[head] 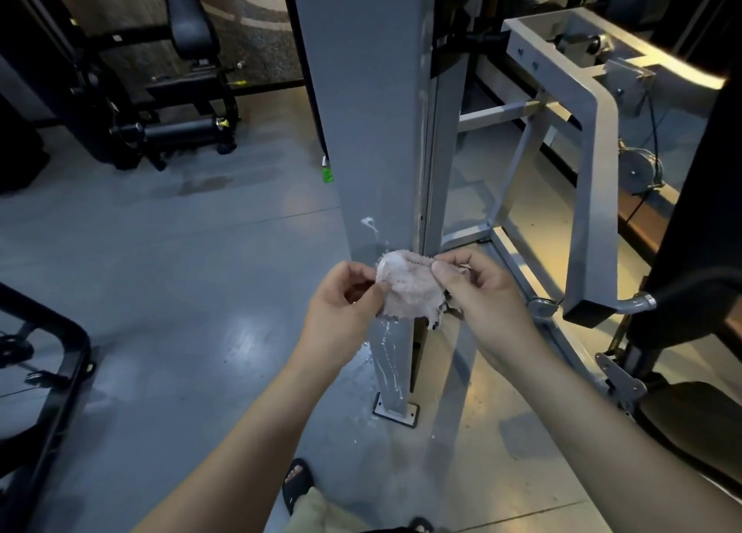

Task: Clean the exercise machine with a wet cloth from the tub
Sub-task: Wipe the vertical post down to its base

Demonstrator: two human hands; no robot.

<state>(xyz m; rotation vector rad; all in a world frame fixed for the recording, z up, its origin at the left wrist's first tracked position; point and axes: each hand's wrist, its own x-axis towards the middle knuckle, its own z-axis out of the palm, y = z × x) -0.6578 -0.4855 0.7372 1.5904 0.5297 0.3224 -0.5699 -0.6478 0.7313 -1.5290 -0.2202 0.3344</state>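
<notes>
Cloth (409,291), pale and crumpled, is held up between my two hands just in front of the exercise machine's grey upright (361,111), low down above its foot plate (395,410). My left hand (341,304) pinches its left edge with thumb and curled fingers. My right hand (482,287) pinches the upper right corner, both forearms reaching forward.
</notes>
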